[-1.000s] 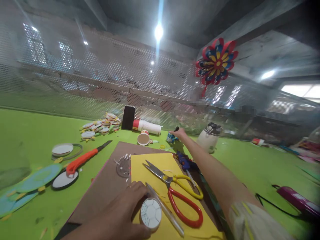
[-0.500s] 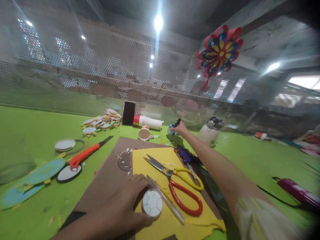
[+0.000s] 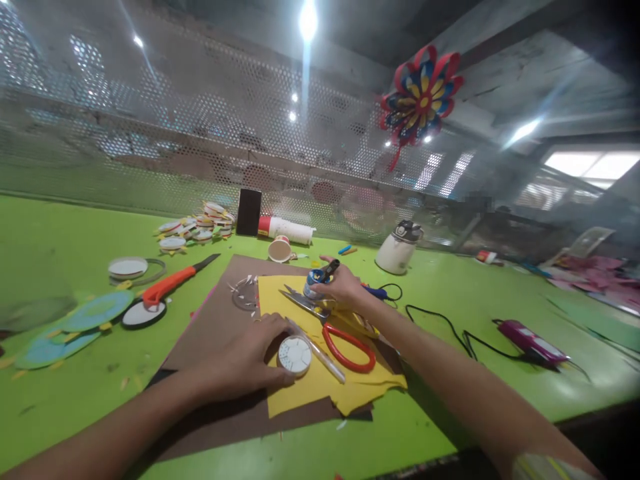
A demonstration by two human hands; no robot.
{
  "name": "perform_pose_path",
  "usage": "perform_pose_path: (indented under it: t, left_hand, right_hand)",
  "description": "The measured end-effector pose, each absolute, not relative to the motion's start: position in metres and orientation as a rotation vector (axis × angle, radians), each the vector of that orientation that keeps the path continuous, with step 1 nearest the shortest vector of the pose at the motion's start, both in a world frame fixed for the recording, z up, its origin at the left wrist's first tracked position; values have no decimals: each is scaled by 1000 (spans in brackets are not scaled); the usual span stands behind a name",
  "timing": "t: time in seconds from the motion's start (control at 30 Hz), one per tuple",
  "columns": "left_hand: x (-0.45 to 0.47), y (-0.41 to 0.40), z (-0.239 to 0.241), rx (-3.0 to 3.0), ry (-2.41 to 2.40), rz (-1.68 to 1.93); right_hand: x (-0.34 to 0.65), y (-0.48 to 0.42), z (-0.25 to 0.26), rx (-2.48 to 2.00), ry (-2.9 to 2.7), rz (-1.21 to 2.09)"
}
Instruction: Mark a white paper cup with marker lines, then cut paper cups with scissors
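Observation:
My left hand [image 3: 245, 357] rests on the yellow sheet [image 3: 320, 393], with its fingers curled around a small white round disc [image 3: 295, 354]. Further back, my right hand [image 3: 340, 288] is closed on a small blue-and-white bottle with a black cap [image 3: 320, 278], held above the yellow sheet. Red-and-yellow scissors [image 3: 340, 330] lie on the sheet just under and in front of my right hand. A clear pen-like stick [image 3: 323, 355] lies next to the disc. Under the yellow sheet is a brown board [image 3: 210, 333].
On the green table [image 3: 450, 347] lie an orange-handled knife [image 3: 170, 285], round paper discs [image 3: 127, 268], a tipped paper cup [image 3: 279, 250], a cup stack [image 3: 287, 231], a black phone [image 3: 249, 211], a white pot [image 3: 399, 248] and a purple device [image 3: 530, 339] with a cable. A mesh screen stands behind.
My right hand has drawn back from the far side of the table to above the yellow sheet, bringing the small bottle with it. The left hand stays on the disc. The view tilted down.

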State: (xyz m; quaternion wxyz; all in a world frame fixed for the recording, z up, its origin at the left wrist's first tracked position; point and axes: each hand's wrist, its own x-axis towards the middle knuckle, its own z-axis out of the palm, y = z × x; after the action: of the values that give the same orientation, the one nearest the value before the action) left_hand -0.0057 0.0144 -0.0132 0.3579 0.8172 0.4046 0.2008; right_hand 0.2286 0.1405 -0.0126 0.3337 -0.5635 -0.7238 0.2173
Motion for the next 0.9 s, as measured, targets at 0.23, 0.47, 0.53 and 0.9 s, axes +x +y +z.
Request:
perform_pose_path:
  t: [0.23, 0.47, 0.53, 0.9]
  left_hand:
    - [-7, 14, -12, 2165, 1056, 513]
    - [-6, 14, -10, 2189, 1047, 537]
    - [-6, 14, -10, 2190, 1055, 530]
    - [-6, 11, -5, 2184, 1083, 494]
  right_hand:
    - [235, 131, 1, -1406, -1866, 527]
    - [249, 119, 16, -1362, -1845, 508]
    - [248, 123, 19, -1381, -1855, 493]
    - [235, 130, 13, -1499, -2034, 285]
